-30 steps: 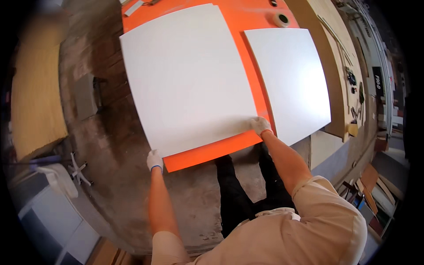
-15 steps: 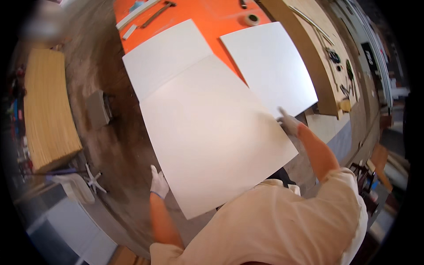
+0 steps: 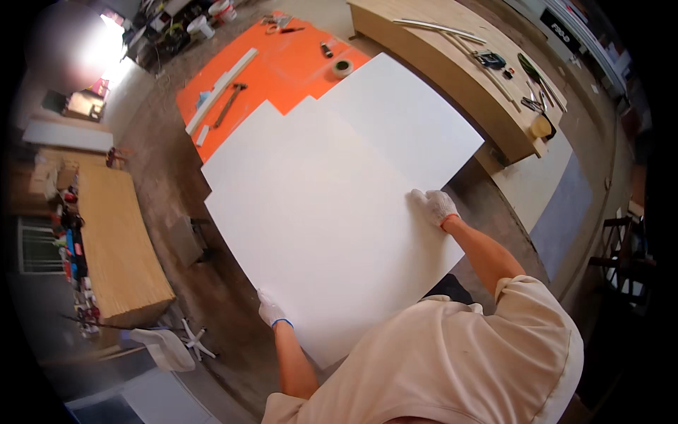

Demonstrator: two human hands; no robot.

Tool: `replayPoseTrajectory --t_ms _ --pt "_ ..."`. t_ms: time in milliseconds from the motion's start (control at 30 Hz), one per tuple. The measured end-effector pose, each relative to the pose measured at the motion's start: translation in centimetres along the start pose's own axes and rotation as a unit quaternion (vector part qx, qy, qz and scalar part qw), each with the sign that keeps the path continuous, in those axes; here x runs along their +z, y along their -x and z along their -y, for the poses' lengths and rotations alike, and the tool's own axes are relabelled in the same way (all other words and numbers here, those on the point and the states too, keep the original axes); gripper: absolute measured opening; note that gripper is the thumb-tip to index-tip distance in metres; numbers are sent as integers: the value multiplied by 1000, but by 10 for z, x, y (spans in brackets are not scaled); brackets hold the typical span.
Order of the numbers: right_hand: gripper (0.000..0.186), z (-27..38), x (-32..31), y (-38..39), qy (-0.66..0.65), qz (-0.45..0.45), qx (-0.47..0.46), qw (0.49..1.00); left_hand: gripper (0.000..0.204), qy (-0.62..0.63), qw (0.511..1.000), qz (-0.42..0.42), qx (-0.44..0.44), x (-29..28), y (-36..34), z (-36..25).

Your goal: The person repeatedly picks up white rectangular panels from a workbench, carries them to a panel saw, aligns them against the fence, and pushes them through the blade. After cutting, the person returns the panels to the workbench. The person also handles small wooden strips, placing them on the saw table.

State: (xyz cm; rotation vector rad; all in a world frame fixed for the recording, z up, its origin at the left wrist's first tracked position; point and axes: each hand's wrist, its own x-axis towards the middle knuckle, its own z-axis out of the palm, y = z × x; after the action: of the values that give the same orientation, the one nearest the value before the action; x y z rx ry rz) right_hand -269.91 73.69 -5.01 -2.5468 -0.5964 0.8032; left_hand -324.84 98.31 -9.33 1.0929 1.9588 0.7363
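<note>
A large white panel [image 3: 318, 226] stretches from close to my body out over the orange tabletop [image 3: 251, 81]. It overlaps two more white panels, one at the far left [image 3: 244, 145] and another at the right [image 3: 417, 113]. My left hand [image 3: 272, 309], in a white glove with a blue cuff, holds the large panel's left edge near its close end. The gloved right hand [image 3: 438, 206] grips the opposite edge, its fingers bent on the upper face. Whatever part of each hand lies under the panel is hidden.
On the orange top lie a hammer [image 3: 229, 104], a pale strip [image 3: 222, 90] and a tape roll [image 3: 342, 68]. A wooden bench [image 3: 424, 53] with tools stands at the far right. Stacked wooden boards [image 3: 120, 240] and a grey stool [image 3: 186, 240] are on the left.
The large panel now lies more squarely over the other two. My right hand has closed on its right edge, and my left hand has come against the left edge. The view has shifted.
</note>
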Motion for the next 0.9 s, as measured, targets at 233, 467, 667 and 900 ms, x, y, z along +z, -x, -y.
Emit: replayPoseTrajectory --t_ms 233,467,667,900 --pt "66 -175 -141 69 -211 -149 -43 965 71 170 971 86 144 51 212 -92" --pt "70 -335 -286 143 -228 -292 -11 929 70 169 939 177 243 134 368 -172" --pt "61 -503 -337 133 -237 -396 27 887 65 196 895 331 225 277 511 -233" --pt "66 -702 -429 112 -360 -436 149 812 63 215 850 407 256 520 682 -262"
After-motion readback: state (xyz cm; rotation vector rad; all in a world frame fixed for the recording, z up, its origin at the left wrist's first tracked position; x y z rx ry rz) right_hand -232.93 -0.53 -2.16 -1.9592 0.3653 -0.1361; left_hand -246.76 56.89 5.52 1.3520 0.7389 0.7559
